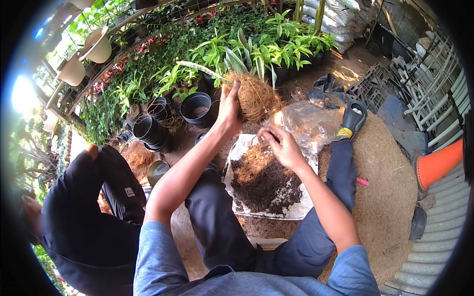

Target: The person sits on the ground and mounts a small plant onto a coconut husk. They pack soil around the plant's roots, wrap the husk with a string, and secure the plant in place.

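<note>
My left hand holds a round ball of brown coconut fibre from its left side, thumb on top. Variegated snake plant leaves appear at the ball's upper side; which ones grow from it and which stand behind is unclear. A small pale bit shows on the ball's lower right. Below and right of the ball is my right hand, fingers bent and tips close together; any thin strand between them is too fine to make out. Under it, a white sheet bears dark soil and brown fibre.
Black plastic pots stand at the left, some stacked. A clear plastic bag lies beyond the sheet. Another person sits close on my left. An orange cone is at right, near black plastic crates. Potted plants line the back.
</note>
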